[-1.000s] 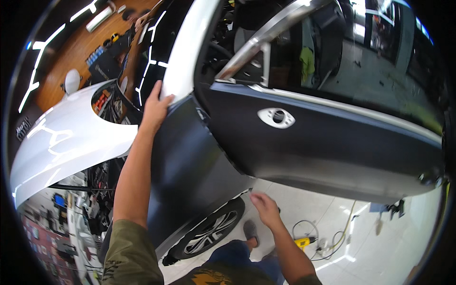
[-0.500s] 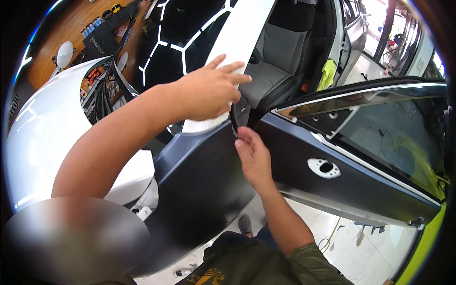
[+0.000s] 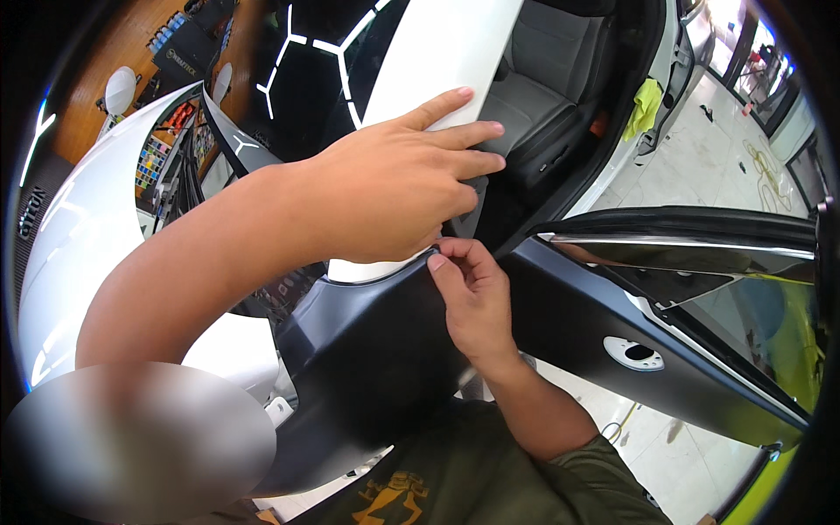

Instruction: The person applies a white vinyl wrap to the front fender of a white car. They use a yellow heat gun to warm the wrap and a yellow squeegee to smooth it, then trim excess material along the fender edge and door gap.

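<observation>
My left hand (image 3: 398, 184) rests with fingers spread on the white windshield pillar (image 3: 437, 44) of a car, its arm crossing the view from the lower left. Just below, my right hand (image 3: 472, 297) has curled fingers and thumb pinching the upper rear corner of the satin dark-grey fender (image 3: 359, 350), at what looks like a thin edge, partly hidden by the fingertips. To the right, the open door (image 3: 577, 332) has the same dark finish, with a white oval opening (image 3: 632, 353) where a handle would sit.
A raised white hood (image 3: 87, 245) fills the left, beside the dark windshield (image 3: 306, 79). The door opening shows a grey seat (image 3: 547, 61) and a yellow-green cloth (image 3: 641, 109). Cables (image 3: 759, 175) lie on the tiled floor at right.
My left hand has moved from the pillar's lower edge to lie spread across it. My right hand has risen from beside the wheel to the fender's top corner and closed there.
</observation>
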The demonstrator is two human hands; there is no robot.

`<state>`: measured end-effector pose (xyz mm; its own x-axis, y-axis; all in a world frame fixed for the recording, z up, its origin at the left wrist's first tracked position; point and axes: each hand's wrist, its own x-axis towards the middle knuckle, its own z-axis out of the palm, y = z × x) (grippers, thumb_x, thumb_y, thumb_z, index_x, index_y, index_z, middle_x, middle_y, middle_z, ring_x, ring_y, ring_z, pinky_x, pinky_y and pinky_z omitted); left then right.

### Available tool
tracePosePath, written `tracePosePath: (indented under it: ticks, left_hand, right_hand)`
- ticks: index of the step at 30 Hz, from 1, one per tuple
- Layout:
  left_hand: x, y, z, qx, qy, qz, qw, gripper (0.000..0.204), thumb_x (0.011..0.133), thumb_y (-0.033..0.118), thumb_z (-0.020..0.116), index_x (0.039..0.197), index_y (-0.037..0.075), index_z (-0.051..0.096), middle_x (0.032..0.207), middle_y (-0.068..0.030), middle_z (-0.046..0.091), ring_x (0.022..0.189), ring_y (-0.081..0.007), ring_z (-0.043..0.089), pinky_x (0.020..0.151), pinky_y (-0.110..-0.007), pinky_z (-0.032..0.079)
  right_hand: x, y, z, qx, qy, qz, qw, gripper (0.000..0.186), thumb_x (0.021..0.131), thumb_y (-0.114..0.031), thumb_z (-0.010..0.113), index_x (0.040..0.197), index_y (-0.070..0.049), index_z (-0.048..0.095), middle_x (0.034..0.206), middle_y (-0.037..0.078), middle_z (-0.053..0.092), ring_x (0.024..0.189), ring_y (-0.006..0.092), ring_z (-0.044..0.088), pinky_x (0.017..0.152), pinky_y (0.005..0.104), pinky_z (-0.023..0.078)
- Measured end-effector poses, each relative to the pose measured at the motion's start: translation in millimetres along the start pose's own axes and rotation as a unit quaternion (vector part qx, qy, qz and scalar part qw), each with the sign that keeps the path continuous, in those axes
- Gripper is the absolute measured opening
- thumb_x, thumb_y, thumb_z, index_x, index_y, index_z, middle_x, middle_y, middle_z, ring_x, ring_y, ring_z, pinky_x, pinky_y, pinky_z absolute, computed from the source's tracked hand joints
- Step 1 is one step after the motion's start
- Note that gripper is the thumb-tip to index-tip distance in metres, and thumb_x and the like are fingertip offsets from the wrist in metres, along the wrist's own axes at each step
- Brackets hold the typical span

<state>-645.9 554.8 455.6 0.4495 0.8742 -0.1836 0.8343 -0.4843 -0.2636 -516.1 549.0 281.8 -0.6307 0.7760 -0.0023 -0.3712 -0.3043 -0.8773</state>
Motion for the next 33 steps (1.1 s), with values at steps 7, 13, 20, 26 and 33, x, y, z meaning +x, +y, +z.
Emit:
tracePosePath:
  ticks: [7,13,20,26,33]
  left_hand:
    - [-5.0,-10.4,8.7,-0.020,0.047,0.036,0.998,0.022,0.081,0.025,0.070,0.091,0.006,0.075,0.133,-0.0115,0.059,0.140,-0.0227,0.039,0.123,-0.045,0.011]
    - [-6.5,-15.5,13.2,-0.032,0.090,0.059,0.994,0.021,0.082,0.025,0.071,0.086,0.005,0.076,0.119,-0.0122,0.066,0.134,-0.0248,0.047,0.123,-0.045,0.013]
    - [-9.7,-14.1,21.4,-0.032,0.126,0.054,0.990,0.014,0.074,0.014,0.072,0.086,0.007,0.077,0.111,-0.0086,0.070,0.129,-0.0240,0.052,0.122,-0.043,0.015]
    - [-9.9,-15.8,24.5,-0.019,0.119,0.053,0.991,0.026,0.070,0.017,0.075,0.095,0.009,0.075,0.113,-0.0071,0.070,0.129,-0.0220,0.052,0.122,-0.042,0.015]
    - [-10.0,-15.6,24.3,0.001,0.114,0.055,0.992,0.027,0.070,0.020,0.076,0.095,0.010,0.075,0.114,-0.0071,0.069,0.129,-0.0219,0.051,0.122,-0.042,0.016]
  right_hand:
    - [0.8,-8.1,9.9,0.003,0.039,-0.063,0.997,0.005,0.093,-0.001,0.060,0.098,0.001,0.058,0.100,0.002,0.057,0.078,0.0029,0.050,0.067,0.0186,0.042]
    - [0.2,-4.8,12.3,-0.044,0.061,-0.132,0.988,0.008,0.091,0.007,0.058,0.096,0.002,0.057,0.114,0.006,0.053,0.081,0.0048,0.050,0.072,0.0188,0.042]
    - [-1.7,-5.3,12.5,-0.001,0.067,-0.078,0.995,0.007,0.092,0.002,0.057,0.098,0.002,0.060,0.107,0.004,0.058,0.083,0.0042,0.049,0.072,0.0189,0.039]
    - [1.4,-12.5,17.4,0.085,0.076,0.009,0.993,0.013,0.094,-0.005,0.059,0.103,0.003,0.062,0.096,0.002,0.062,0.085,0.0069,0.050,0.083,0.0226,0.039]
    - [4.2,-25.6,15.6,0.149,0.060,0.089,0.983,0.016,0.092,-0.005,0.060,0.105,0.005,0.061,0.098,0.003,0.063,0.094,0.0089,0.053,0.092,0.0242,0.037]
